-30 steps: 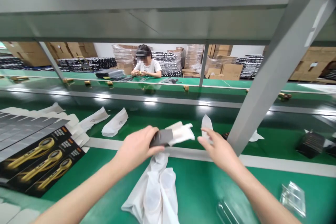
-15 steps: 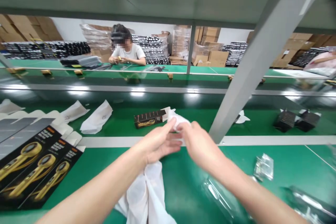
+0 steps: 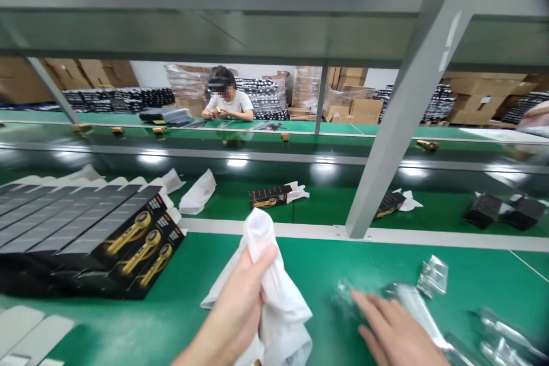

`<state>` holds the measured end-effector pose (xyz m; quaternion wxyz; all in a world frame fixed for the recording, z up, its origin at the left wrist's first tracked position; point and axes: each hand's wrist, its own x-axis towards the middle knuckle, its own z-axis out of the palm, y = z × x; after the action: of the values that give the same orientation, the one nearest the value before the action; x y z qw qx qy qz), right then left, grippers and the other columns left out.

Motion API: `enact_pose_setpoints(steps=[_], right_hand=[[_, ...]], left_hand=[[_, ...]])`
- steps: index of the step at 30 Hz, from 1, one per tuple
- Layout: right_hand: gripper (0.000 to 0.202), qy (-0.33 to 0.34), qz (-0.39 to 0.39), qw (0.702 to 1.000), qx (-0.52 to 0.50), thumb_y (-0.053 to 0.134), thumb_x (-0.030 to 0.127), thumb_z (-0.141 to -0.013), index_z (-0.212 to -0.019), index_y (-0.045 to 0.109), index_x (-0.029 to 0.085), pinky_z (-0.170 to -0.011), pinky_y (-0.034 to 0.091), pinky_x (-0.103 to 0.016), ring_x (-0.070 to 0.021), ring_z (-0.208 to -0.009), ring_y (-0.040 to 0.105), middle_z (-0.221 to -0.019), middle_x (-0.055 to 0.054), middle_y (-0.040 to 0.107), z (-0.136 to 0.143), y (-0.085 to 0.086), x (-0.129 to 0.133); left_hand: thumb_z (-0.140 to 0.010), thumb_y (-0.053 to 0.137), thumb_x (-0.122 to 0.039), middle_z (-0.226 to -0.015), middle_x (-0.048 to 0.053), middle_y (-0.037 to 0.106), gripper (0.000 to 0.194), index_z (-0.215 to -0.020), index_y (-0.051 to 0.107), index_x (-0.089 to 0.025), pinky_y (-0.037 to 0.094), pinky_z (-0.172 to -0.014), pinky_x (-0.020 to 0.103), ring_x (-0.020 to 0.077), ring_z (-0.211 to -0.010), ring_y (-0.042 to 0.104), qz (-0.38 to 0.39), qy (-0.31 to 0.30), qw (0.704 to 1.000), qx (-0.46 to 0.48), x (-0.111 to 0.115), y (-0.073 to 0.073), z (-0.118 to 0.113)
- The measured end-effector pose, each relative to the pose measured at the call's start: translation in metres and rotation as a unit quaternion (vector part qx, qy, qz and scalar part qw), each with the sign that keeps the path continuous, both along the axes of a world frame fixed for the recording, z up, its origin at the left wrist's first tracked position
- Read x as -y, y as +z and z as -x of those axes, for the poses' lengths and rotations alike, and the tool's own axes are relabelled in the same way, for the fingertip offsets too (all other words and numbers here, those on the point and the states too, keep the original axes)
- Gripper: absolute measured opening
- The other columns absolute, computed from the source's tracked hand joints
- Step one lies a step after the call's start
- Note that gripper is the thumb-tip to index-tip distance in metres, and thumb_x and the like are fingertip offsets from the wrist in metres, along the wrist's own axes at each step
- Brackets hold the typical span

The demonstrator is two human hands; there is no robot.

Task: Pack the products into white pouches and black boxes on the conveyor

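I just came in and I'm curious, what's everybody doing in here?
A person's left hand is gripping a soft white bag. The right hand is open, down by some clear plastic pieces; blur hides whether it touches any. Black boxes with gold pictures are lined up on the left. Ahead lies another black box with white material poking out. Farther back, another person has both hands together around something small.

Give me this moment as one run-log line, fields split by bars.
left hand: gripping white pouch | right hand: open, at clear plastic piece, contact unclear | left side: black printed boxes
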<state>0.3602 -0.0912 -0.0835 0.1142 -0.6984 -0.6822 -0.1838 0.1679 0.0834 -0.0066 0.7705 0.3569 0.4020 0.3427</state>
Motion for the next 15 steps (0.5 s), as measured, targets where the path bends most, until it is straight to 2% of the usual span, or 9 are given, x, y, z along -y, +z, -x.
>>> enact_pose_setpoints(steps=[3, 6, 9, 12, 15], right_hand=[[0.043, 0.003, -0.081, 0.994, -0.075, 0.050, 0.027, -0.088, -0.128, 0.046, 0.011, -0.071, 0.058, -0.027, -0.0207, -0.085, 0.069, -0.103, -0.012, 0.069, 0.023, 0.025, -0.018], [0.040, 0.054, -0.101, 0.985, -0.128, 0.048, 0.025, -0.086, -0.124, 0.052, 0.012, -0.076, 0.057, -0.023, -0.0197, -0.093, 0.068, -0.113, -0.013, 0.066, 0.052, 0.044, -0.039], [0.040, 0.061, -0.129, 0.984, -0.108, 0.050, 0.023, -0.083, -0.121, 0.057, 0.012, -0.074, 0.058, -0.025, -0.0231, -0.095, 0.068, -0.114, -0.014, 0.066, 0.069, 0.036, -0.049], [0.039, 0.074, -0.153, 0.981, -0.091, 0.054, 0.029, -0.084, -0.121, 0.059, 0.019, -0.073, 0.059, -0.030, -0.0260, -0.094, 0.068, -0.112, -0.010, 0.068, 0.067, 0.022, -0.046], [0.041, 0.087, -0.157, 0.969, -0.172, 0.051, 0.042, -0.088, -0.125, 0.056, 0.025, -0.077, 0.058, -0.031, -0.0252, -0.098, 0.067, -0.112, -0.006, 0.068, 0.060, 0.016, -0.039]], left_hand=[[-0.081, 0.063, -0.040, -0.110, 0.003, 0.063, 0.044, -0.121, 0.050, -0.027, 0.047, -0.082, 0.025, 0.0159, -0.097, 0.060, 0.016, 0.010, 0.999, 0.039, 0.029, -0.005, -0.013], [-0.079, 0.060, -0.052, -0.121, 0.007, 0.061, 0.057, -0.128, 0.047, -0.026, 0.042, -0.095, 0.032, 0.0231, -0.113, 0.055, 0.011, -0.002, 0.996, 0.084, 0.049, -0.013, -0.024], [-0.071, 0.070, -0.049, -0.121, 0.008, 0.061, 0.065, -0.127, 0.049, -0.023, 0.036, -0.102, 0.034, 0.0261, -0.117, 0.052, -0.029, -0.005, 0.998, 0.062, 0.056, -0.028, -0.025], [-0.067, 0.075, -0.047, -0.119, 0.010, 0.062, 0.063, -0.121, 0.054, -0.021, 0.032, -0.104, 0.036, 0.0280, -0.120, 0.050, -0.047, -0.011, 0.998, 0.047, 0.053, -0.041, -0.019], [-0.063, 0.076, -0.050, -0.126, 0.013, 0.057, 0.065, -0.117, 0.057, -0.019, 0.036, -0.100, 0.040, 0.0320, -0.119, 0.050, -0.024, -0.026, 0.997, 0.069, 0.052, -0.047, -0.012]])
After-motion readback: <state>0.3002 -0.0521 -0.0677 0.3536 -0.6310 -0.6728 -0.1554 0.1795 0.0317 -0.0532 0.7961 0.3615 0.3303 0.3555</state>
